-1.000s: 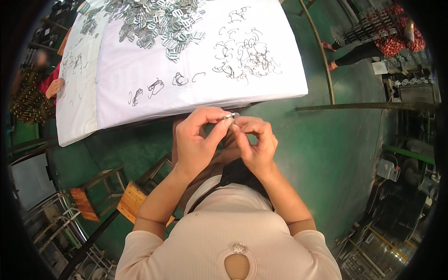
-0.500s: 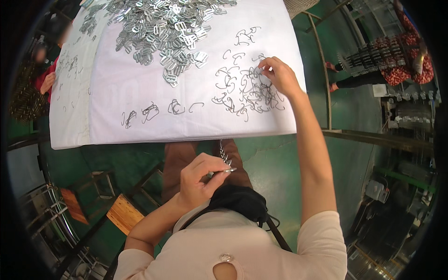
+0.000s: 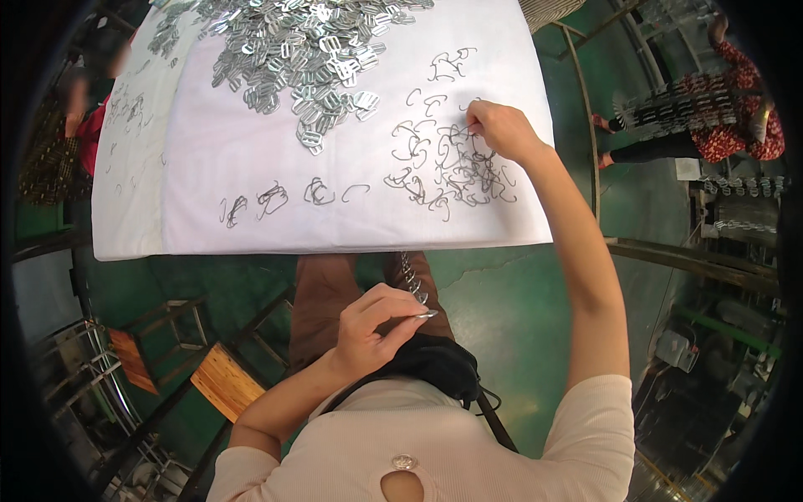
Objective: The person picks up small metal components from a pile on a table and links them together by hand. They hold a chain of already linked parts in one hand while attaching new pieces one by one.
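Over my lap, my left hand (image 3: 374, 329) pinches a small flat silver metal buckle (image 3: 427, 315) between thumb and fingers. A chain of linked metal pieces (image 3: 409, 274) trails beside it, in front of the table edge; where it joins the buckle is hard to see. My right hand (image 3: 504, 129) is over the table's right side with its fingertips pressed together, at the far edge of a loose heap of thin dark wire hooks (image 3: 468, 176). Whatever lies in that pinch is hidden. A large pile of flat silver slotted buckles (image 3: 326, 67) covers the table's far middle.
The white cloth-covered table (image 3: 251, 155) ends just beyond my lap. Small clusters of hooks (image 3: 272, 199) lie along its near side. A wooden stool (image 3: 226, 381) stands at lower left. One person in red (image 3: 94, 138) is at the far left, another in red pattern (image 3: 728, 138) at right.
My right hand has turned, its fingers now closed downward at the hooks. My left hand, still holding the buckle, has shifted slightly right and nearer to me.
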The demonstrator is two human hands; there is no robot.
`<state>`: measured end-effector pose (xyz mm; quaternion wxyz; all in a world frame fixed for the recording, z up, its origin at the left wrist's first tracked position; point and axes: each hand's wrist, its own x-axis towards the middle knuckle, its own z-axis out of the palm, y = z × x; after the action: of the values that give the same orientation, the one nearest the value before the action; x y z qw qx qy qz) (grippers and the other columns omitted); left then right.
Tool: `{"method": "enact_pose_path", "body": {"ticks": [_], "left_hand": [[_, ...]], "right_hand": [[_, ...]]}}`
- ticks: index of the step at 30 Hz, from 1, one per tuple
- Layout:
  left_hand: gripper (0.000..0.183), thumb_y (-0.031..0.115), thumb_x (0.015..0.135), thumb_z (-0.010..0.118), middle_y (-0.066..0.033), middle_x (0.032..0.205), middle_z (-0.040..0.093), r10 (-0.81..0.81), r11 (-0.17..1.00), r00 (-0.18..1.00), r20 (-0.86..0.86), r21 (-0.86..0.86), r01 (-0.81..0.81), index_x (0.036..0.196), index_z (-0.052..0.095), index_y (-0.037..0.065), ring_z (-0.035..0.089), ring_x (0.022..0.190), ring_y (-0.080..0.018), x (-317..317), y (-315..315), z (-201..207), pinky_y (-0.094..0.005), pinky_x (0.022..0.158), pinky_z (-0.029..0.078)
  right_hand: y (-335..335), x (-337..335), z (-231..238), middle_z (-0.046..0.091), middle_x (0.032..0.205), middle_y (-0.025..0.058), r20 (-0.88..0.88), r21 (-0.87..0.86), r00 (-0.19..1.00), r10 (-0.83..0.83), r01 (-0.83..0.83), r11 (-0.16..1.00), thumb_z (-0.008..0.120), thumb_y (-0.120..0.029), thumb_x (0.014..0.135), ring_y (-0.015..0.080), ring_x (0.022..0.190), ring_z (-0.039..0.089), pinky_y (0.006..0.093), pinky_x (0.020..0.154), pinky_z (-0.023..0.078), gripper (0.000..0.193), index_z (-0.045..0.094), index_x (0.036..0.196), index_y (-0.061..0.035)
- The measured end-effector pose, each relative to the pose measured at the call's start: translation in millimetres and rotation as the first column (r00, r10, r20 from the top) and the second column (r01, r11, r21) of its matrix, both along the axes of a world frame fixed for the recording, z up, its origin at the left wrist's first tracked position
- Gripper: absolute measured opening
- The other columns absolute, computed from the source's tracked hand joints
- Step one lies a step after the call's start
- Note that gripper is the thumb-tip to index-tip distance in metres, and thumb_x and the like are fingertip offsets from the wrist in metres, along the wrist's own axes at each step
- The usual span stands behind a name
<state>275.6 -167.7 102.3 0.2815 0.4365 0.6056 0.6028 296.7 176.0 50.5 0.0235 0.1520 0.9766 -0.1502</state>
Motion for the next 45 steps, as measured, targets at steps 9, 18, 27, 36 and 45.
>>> {"method": "enact_pose_path", "body": {"ticks": [9, 18, 27, 36, 45], "left_hand": [[0.010, -0.004, 0.075, 0.065, -0.0080, 0.082, 0.062, 0.050, 0.998, 0.998, -0.029, -0.027, -0.051, 0.084, 0.062, 0.000, 0.059, 0.070, -0.0150, 10.7, -6.3, 1.5, -0.0241, 0.063, 0.047], [0.008, -0.002, 0.079, 0.063, -0.0079, 0.081, 0.062, 0.126, 0.992, 0.985, 0.118, 0.019, -0.129, 0.087, 0.062, -0.001, 0.063, 0.071, -0.0126, 14.0, -25.1, -0.3, -0.0228, 0.062, 0.052], [0.009, -0.004, 0.080, 0.062, -0.0072, 0.084, 0.062, 0.140, 0.988, 0.980, 0.144, 0.040, -0.147, 0.088, 0.062, -0.001, 0.064, 0.072, -0.0121, 18.4, -33.3, 8.0, -0.0234, 0.063, 0.055], [0.013, -0.007, 0.076, 0.063, -0.0097, 0.084, 0.061, 0.217, 0.971, 0.969, -0.116, 0.129, -0.201, 0.087, 0.059, -0.001, 0.062, 0.070, -0.0161, 17.2, -31.3, 4.2, -0.0252, 0.060, 0.055], [0.015, 0.003, 0.076, 0.063, -0.0125, 0.086, 0.064, 0.063, 0.976, 0.913, -0.403, 0.217, 0.028, 0.091, 0.063, 0.003, 0.063, 0.077, -0.0271, -31.3, -24.7, -9.2, -0.0322, 0.067, 0.050]], "right_hand": [[-106.1, 54.2, 20.5, 0.060, 0.074, 0.0012, -0.208, -0.776, 0.752, -0.625, 0.262, 0.574, 0.058, -0.010, 0.086, 0.0069, 0.058, 0.050, 0.0222, 0.053, 0.042, 0.012, 0.063, 0.091, -0.0006], [-259.3, 108.9, 97.8, 0.058, 0.069, -0.0018, 0.007, -0.986, 0.551, -0.835, 0.145, 0.087, 0.064, -0.005, 0.082, 0.0028, 0.054, 0.042, 0.0172, 0.051, 0.035, 0.006, 0.065, 0.086, -0.0005], [-297.8, 109.1, 96.9, 0.065, 0.076, 0.0045, -0.012, -0.988, 0.453, -0.891, 0.134, 0.081, 0.062, -0.002, 0.083, 0.0052, 0.059, 0.056, 0.0168, 0.051, 0.042, 0.003, 0.063, 0.086, -0.0002], [-302.6, 103.9, 91.8, 0.066, 0.078, 0.0082, -0.043, -0.993, 0.453, -0.890, 0.082, 0.089, 0.060, -0.003, 0.085, 0.0096, 0.065, 0.061, 0.0194, 0.054, 0.048, 0.004, 0.061, 0.088, 0.0005], [-303.7, 102.2, 87.8, 0.063, 0.082, 0.0105, -0.230, -0.971, 0.415, -0.880, -0.033, 0.238, 0.058, 0.005, 0.084, 0.0130, 0.069, 0.062, 0.0239, 0.063, 0.052, 0.003, 0.057, 0.087, 0.0038]]}}
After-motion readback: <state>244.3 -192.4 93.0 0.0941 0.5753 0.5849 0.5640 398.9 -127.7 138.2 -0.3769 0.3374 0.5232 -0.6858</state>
